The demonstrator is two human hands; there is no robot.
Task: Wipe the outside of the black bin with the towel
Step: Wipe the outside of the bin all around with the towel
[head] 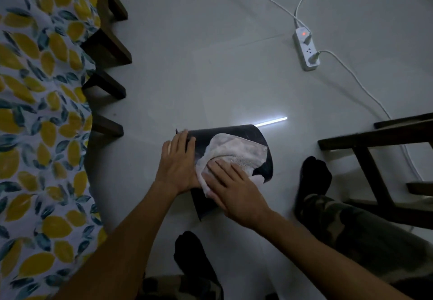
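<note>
The black bin [243, 133] lies on its side on the pale floor, between my legs. A whitish, stained towel [234, 150] is spread over its upper side. My right hand [234, 191] lies flat on the towel's near edge, pressing it onto the bin. My left hand [178, 161] rests on the bin's left side, fingers over its rim, holding it steady. The bin's near end is hidden under both hands.
A table with a lemon-print cloth [42, 112] and dark wooden legs [105, 48] fills the left. A white power strip [305, 51] with cables lies at the far right. A dark wooden chair frame [375, 149] stands right. My black-socked feet [315, 175] flank the bin.
</note>
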